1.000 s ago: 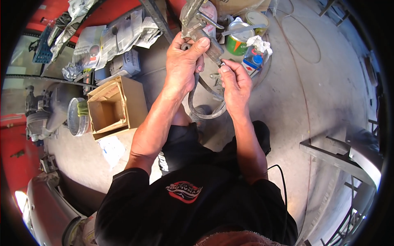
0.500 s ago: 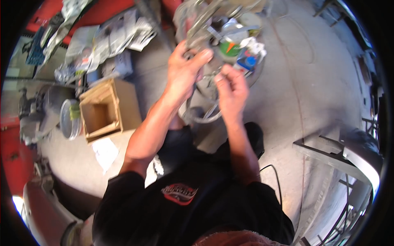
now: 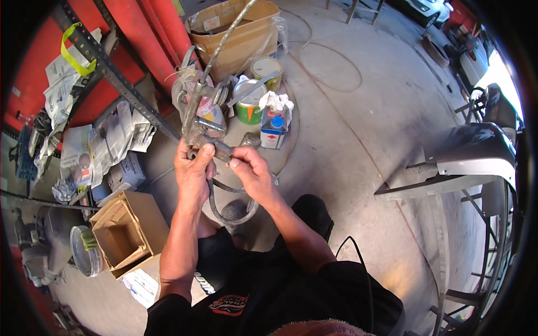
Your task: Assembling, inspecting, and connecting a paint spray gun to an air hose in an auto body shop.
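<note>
A dust-coated grey metal tool (image 3: 192, 115) with a pipe-like body stands in front of me, a long thin rod (image 3: 228, 40) rising from its top. My left hand (image 3: 194, 168) is closed around its lower part, thumb laid on top. From there a thick grey cylinder (image 3: 219, 149) points right. At that cylinder's end, the fingers of my right hand (image 3: 250, 171) are pinched together; whatever lies between them is hidden. Below my hands a grey hose (image 3: 214, 209) hangs in a loop.
Behind the tool stand a green-labelled can (image 3: 248, 112) with a flat strip across it, a blue-capped metal can (image 3: 274, 133) and a large cardboard box (image 3: 238, 47). A smaller open box (image 3: 126, 235) sits at left. Black metal stands (image 3: 431, 187) occupy the right.
The whole view has shifted, so the hands appear lower and further left. My right hand, earlier apart from the left, now meets the cylinder's end. The left keeps its hold.
</note>
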{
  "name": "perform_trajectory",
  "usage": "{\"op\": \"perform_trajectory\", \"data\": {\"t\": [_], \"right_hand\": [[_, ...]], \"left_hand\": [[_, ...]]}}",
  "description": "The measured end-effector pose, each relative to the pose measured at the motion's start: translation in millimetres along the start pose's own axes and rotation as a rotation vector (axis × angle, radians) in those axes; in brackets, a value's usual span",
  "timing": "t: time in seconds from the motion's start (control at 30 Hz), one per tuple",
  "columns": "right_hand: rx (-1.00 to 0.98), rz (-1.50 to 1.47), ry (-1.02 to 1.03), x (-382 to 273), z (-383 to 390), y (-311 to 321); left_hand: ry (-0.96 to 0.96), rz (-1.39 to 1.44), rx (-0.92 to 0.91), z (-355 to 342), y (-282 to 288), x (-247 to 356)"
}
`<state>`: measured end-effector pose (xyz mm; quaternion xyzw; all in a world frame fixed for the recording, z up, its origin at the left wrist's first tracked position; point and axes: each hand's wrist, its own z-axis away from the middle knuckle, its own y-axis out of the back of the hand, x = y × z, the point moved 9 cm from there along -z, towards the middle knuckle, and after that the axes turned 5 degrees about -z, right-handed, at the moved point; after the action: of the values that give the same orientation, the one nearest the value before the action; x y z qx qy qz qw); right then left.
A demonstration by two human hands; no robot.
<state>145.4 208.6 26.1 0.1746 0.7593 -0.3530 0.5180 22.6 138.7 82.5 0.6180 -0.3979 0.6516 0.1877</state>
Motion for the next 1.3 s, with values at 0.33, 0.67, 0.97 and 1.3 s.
{"op": "perform_trajectory", "data": {"t": [0.33,0.67,0.97,1.3], "right_hand": [[0.074,0.237,0.122,-17.2,1.3,-3.3],[0.098,0.200,0.130,-28.9,5.9,1.0],[0.038,0.295,0.095,-24.3,3.5,8.0],[-0.010,0.329,0.062,-20.4,2.6,9.7]], "left_hand": [[0.000,-0.004,-0.016,0.4,2.7,-7.7],[0.011,-0.013,0.004,-4.2,6.3,-13.7],[0.029,-0.024,0.005,-3.1,-1.8,-20.6],[0.033,-0.042,-0.008,-0.1,-1.8,-20.7]]}}
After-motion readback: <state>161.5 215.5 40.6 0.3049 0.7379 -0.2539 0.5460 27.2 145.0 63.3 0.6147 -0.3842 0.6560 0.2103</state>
